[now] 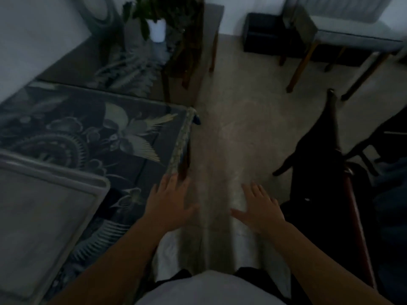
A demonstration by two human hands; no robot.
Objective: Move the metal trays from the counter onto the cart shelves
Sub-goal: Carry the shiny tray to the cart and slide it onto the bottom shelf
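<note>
A grey metal tray (41, 216) lies flat at the lower left on a table covered by a dark cloth with a bird and flower pattern (92, 130). My left hand (169, 203) hovers open, fingers spread, just past the table's right edge, to the right of the tray and apart from it. My right hand (259, 208) is also open with fingers apart, held over the floor and holding nothing. On the far right stands a dark frame with a reddish rail (356, 221), too dim and blurred to identify.
A plant in a white pot (157, 29) stands on a glass-topped side table at the back. A grey chair with wooden legs (343, 36) and a dark box (262, 31) sit at the far right. A dark animal (319, 150) stands on the pale floor (242, 102).
</note>
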